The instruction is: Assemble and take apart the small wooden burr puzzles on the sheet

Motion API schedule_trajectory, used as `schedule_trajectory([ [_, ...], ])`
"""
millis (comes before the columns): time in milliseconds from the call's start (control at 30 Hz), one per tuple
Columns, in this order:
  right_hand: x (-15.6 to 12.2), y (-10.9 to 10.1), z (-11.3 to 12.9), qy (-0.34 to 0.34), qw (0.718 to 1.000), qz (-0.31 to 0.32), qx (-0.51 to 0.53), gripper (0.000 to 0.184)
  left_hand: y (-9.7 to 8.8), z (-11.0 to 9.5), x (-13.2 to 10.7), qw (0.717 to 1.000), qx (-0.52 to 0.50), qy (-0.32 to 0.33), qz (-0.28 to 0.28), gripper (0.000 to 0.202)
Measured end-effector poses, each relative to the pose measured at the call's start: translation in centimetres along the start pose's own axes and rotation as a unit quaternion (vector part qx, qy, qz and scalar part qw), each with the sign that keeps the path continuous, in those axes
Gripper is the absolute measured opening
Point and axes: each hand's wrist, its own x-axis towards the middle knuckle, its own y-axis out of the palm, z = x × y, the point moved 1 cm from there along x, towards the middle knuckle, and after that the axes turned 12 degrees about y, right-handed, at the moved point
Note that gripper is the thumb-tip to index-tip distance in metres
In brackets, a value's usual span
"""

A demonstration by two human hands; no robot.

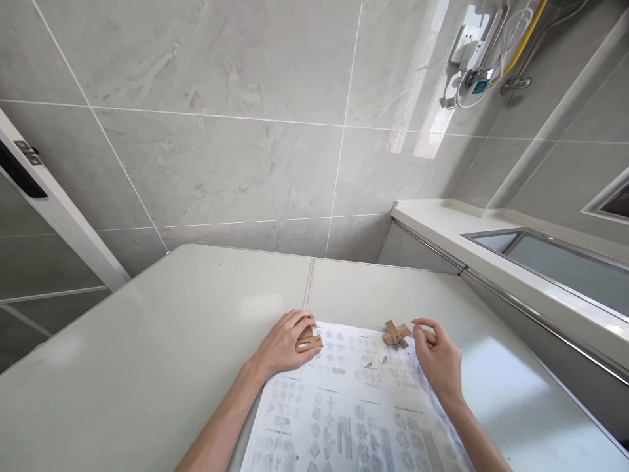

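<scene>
A printed instruction sheet [354, 406] with many small diagrams lies on a pale table [162, 341]. My left hand [285, 344] rests on the sheet's top left corner, its fingers closed on a flat wooden piece with a slot [310, 342]. A small assembly of crossed wooden pieces [396, 334] sits on the sheet's top right edge. My right hand [437, 357] hovers just right of that assembly, fingers loosely curled and apart, holding nothing.
A grey tiled wall rises behind the table. To the right runs a white counter [442, 226] with a steel sink [555, 259]. Pipes and a wall socket [474, 46] hang at the upper right. A door frame [59, 210] stands at the left.
</scene>
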Motion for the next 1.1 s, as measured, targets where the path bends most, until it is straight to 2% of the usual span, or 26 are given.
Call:
schedule_trajectory([
  [200, -0.4, 1.2, 0.2, -0.004, 0.99, 0.073, -0.122, 0.03, -0.4, -0.6, 0.4, 1.0, 0.001, 0.0, -0.017, 0.051],
  [300, -0.7, 1.7, 0.2, -0.012, 0.98, 0.095, -0.174, 0.037, -0.4, -1.0, 0.6, 0.999, 0.008, -0.008, -0.04, 0.047],
  [400, -1.0, 1.9, 0.2, -0.027, 0.978, 0.107, -0.175, 0.038, -0.2, -1.4, 0.7, 0.998, 0.002, -0.013, -0.059, 0.036],
  [500, -1.3, 1.8, 0.5, -0.023, 0.985, 0.133, -0.11, 0.041, 0.4, -2.2, 0.9, 0.997, -0.019, -0.024, -0.065, 0.024],
  [567, -1.8, 1.8, 1.0, -0.018, 0.982, 0.184, -0.025, 0.045, 0.8, -3.0, 1.2, 0.995, -0.055, -0.039, -0.068, 0.019],
  [667, -3.2, 2.1, 2.2, -0.009, 0.953, 0.283, 0.11, 0.05, 1.6, -4.4, 1.5, 0.985, -0.136, -0.09, -0.063, 0.02],
  [767, -5.1, 2.6, 3.2, 0.006, 0.92, 0.345, 0.188, 0.053, 2.3, -5.6, 1.6, 0.965, -0.214, -0.144, -0.049, 0.026],
  [833, -6.2, 2.9, 3.5, 0.003, 0.903, 0.377, 0.203, 0.05, 2.7, -6.1, 1.5, 0.949, -0.273, -0.156, -0.038, 0.04],
  [933, -7.2, 3.2, 3.7, -0.009, 0.894, 0.396, 0.209, 0.049, 3.1, -6.3, 1.4, 0.921, -0.357, -0.158, -0.005, 0.066],
  [1000, -7.7, 3.4, 3.7, -0.021, 0.887, 0.411, 0.208, 0.048, 3.3, -6.3, 1.3, 0.909, -0.387, -0.156, 0.01, 0.071],
  [1100, -8.2, 3.7, 3.7, -0.033, 0.878, 0.432, 0.203, 0.048, 3.4, -6.4, 1.5, 0.905, -0.397, -0.155, -0.004, 0.066],
])
